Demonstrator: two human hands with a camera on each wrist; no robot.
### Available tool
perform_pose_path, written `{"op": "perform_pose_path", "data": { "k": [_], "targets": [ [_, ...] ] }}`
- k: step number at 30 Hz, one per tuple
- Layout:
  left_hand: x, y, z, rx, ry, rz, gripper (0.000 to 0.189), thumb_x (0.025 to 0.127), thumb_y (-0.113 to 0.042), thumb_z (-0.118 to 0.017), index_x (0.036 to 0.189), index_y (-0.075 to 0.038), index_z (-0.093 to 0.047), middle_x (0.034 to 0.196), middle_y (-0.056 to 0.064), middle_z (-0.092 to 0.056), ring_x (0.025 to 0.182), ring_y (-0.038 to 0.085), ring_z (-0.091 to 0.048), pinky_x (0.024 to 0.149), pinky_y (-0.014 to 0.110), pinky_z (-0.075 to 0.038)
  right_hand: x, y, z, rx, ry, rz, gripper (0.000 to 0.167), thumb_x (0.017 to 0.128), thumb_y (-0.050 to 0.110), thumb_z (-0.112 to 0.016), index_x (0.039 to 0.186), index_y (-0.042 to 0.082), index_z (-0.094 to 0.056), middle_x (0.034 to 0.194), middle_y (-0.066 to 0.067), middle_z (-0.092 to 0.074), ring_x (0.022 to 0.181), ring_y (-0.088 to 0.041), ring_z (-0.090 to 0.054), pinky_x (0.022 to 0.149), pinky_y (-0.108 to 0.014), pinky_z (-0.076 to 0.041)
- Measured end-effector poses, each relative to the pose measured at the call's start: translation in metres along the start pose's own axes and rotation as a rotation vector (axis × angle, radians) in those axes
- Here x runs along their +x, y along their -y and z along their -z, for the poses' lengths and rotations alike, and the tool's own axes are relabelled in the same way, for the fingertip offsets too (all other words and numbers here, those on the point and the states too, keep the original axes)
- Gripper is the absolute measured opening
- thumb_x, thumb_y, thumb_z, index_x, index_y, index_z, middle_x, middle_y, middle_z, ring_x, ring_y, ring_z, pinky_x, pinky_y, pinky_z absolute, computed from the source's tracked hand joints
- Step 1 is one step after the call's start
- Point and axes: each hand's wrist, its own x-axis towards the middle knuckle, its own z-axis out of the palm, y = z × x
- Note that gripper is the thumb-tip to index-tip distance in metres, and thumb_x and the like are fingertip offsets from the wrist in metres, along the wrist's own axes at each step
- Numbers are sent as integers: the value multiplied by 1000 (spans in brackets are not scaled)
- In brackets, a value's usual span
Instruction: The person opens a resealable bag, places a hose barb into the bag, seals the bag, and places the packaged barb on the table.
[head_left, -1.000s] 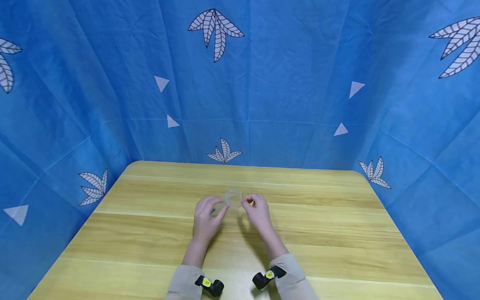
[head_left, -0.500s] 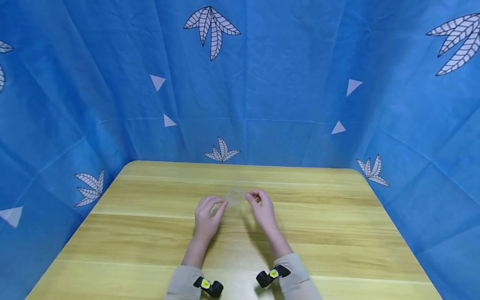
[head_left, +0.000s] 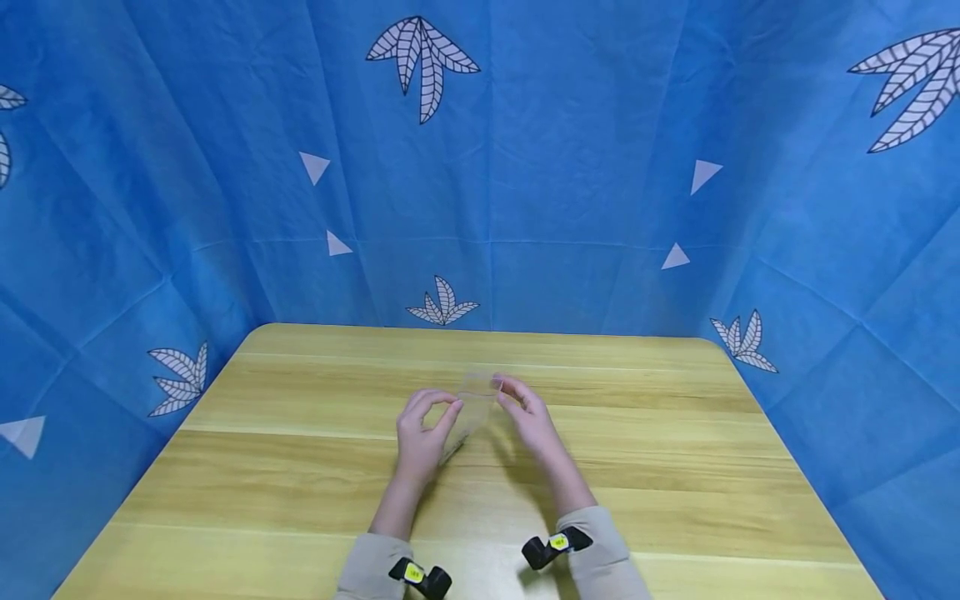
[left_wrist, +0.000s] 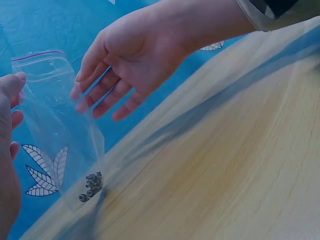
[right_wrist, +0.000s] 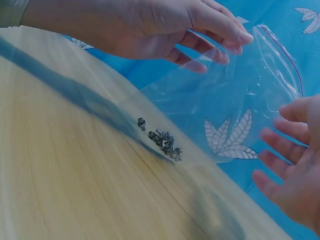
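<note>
A clear zip bag (head_left: 477, 410) with a thin reddish-purple line along its top hangs between the two hands over the table. My left hand (head_left: 422, 437) pinches its upper left edge between thumb and fingers. Several small dark metal pieces (right_wrist: 164, 141), shaped like short headed screws, lie gathered in the bag's bottom corner, low over the wood in both wrist views. My right hand (head_left: 531, 423) is at the bag's upper right edge. Its fingers (left_wrist: 102, 102) are spread and relaxed there, partly seen through or beside the plastic in the left wrist view.
The wooden table (head_left: 660, 467) has rounded far corners. A blue curtain (head_left: 600, 167) with leaf and triangle prints surrounds its back and sides. Both light sleeves carry small black wrist cameras, one on the left (head_left: 420, 577) and one on the right (head_left: 557, 546).
My right hand has moved right and slightly away along the bag's edge, and its fingers have loosened. The bag's lower end with the metal pieces now shows to the right of my left hand.
</note>
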Motion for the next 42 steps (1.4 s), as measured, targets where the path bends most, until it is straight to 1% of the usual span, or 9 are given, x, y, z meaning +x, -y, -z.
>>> {"op": "perform_pose_path", "data": {
  "k": [3,6,10,14,22,28,32,36,42],
  "targets": [
    [2,-5,-1,8,-4,18,10,80,4,-74,89,1,-69,88,16,-70,90,21,-63,95,17,-47,0,0,2,36,5,-27,31,99,14,-54,124,-3,-58,133,-19,-59,127,-27,-53,112,-44,-39],
    [4,-9,-1,15,-2,44,10,80,6,-72,89,5,-68,88,19,-70,90,24,-63,97,18,-46,-1,2,3,36,-19,-36,25,97,13,-58,114,-5,-62,122,-18,-65,110,-16,-60,100,-32,-48],
    [6,-12,2,13,18,123,10,81,2,-73,90,3,-69,91,16,-71,92,20,-64,98,23,-47,-2,5,7,20,-46,-22,23,95,12,-61,108,-6,-64,106,-11,-68,92,-7,-61,86,-23,-49],
    [7,-10,5,-17,58,191,9,82,-6,-74,90,-4,-70,92,10,-72,91,18,-64,93,29,-52,-2,7,12,-29,-59,4,20,94,11,-61,106,-5,-65,98,-7,-68,85,-5,-60,82,-26,-51],
    [15,-11,5,4,87,217,14,86,-19,-73,94,-8,-72,89,7,-72,88,15,-64,89,47,-54,-5,15,22,-63,-24,-2,21,95,16,-63,104,-3,-67,107,-22,-66,86,-7,-61,92,-42,-53],
    [21,-12,1,8,99,248,15,88,-22,-71,93,-8,-72,92,7,-74,90,15,-65,90,39,-54,-7,18,31,-185,-17,4,20,94,17,-63,105,0,-68,102,-18,-67,87,-9,-59,87,-37,-53],
    [20,-13,-1,1,110,282,16,90,-24,-69,93,-9,-72,93,6,-73,93,17,-66,94,38,-52,-8,23,35,-322,-17,92,28,91,18,-68,116,6,-66,112,-12,-66,101,-17,-58,88,-37,-48],
    [17,-14,-2,-2,100,280,15,89,-23,-69,93,-9,-72,93,6,-73,93,18,-66,95,38,-53,-9,35,32,-439,-9,236,49,85,20,-75,130,10,-59,127,-11,-60,122,-28,-50,101,-51,-43],
    [15,-15,-6,-2,88,201,6,86,-11,-71,90,-6,-71,90,8,-72,91,18,-66,91,35,-55,-5,49,20,-656,-24,411,44,81,24,-79,121,11,-65,123,-9,-63,122,-29,-49,105,-52,-39]
  ]
}}
